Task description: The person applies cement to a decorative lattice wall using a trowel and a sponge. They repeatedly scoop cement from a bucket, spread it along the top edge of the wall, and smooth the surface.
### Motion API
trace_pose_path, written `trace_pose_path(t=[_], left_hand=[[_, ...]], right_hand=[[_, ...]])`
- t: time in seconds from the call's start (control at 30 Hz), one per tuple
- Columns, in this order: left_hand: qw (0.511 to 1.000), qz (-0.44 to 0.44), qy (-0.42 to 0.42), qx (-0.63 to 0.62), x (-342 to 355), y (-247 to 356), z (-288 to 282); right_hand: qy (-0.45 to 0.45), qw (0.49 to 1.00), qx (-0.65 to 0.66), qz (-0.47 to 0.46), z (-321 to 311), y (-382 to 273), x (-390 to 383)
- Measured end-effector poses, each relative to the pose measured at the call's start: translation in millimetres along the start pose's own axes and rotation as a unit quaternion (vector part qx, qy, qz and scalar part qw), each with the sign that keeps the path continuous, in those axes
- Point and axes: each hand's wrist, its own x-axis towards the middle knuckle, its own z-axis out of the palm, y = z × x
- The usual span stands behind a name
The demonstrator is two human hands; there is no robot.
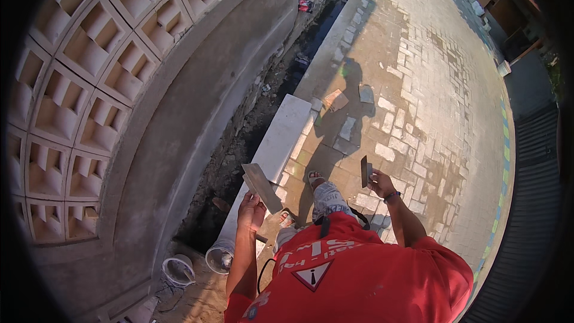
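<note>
Over the slab [292, 121]: float [263, 188], grasped in my left hand [252, 211]; broad grey face toward me
Over the paving [436, 107]: trowel [364, 171], grasped in my right hand [380, 184]; well apart from the float
Tools: being readied, I judge; neither touches the wall [194, 93]
Buckets [170, 260]: left of my feet; contents too small to tell; my next move probably calls for a steady grip and turning toward them or the wall
Ground: sunlit, patchy paving; dark drain [297, 76] between it and the wall
Setting: outdoors; vent blocks [95, 37] top the wall
</note>
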Motion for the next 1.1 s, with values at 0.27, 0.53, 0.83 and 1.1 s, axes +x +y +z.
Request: trace_pose_path(t=[0.27,0.53,0.83,1.1], left_hand=[[0.997,0.003,0.080,-0.004,110.9,-47.4,6.5],[0.975,0.039,0.200,-0.090,225.6,-121.3,-3.4],[0.949,0.056,0.265,-0.161,372.4,-193.6,-79.5],[0.946,0.034,0.284,-0.154,472.5,-230.8,-133.8]], right_hand=[[-0.213,0.968,-0.042,0.126,108.7,-72.2,137.2],[-0.359,0.877,-0.229,0.224,233.0,-77.9,302.2],[-0.311,0.858,-0.312,0.265,275.8,3.4,454.3],[-0.289,0.857,-0.352,0.243,274.7,58.5,537.1]])
